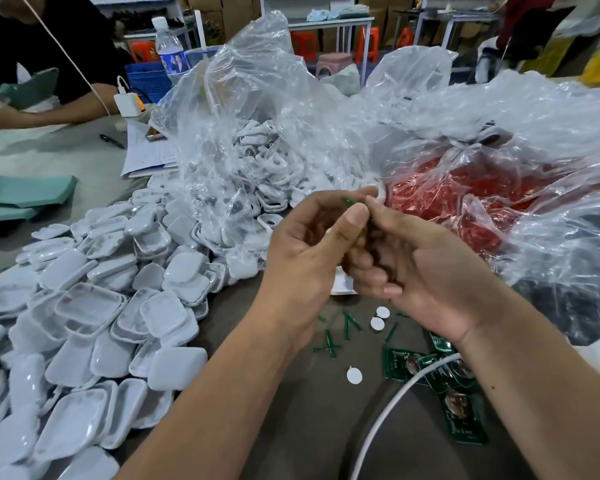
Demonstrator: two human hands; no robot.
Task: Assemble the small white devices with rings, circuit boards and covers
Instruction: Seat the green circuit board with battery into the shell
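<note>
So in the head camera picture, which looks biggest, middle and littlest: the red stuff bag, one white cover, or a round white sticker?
1. The red-filled plastic bag, biggest by far.
2. A white cover from the pile.
3. A round white sticker, smallest.

The cover and sticker lie about equally near the camera, so that ranking holds.

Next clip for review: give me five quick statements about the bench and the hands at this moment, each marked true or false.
1. Both hands, left hand and right hand, meet over the table. True.
2. The pile of white covers lies to the person's right. False: it lies to the left.
3. Green circuit boards lie on the table under the right forearm. True.
4. The red parts sit in an open metal tray. False: they are inside a clear plastic bag.
5. A water bottle stands at the far left of the table. True.
</note>
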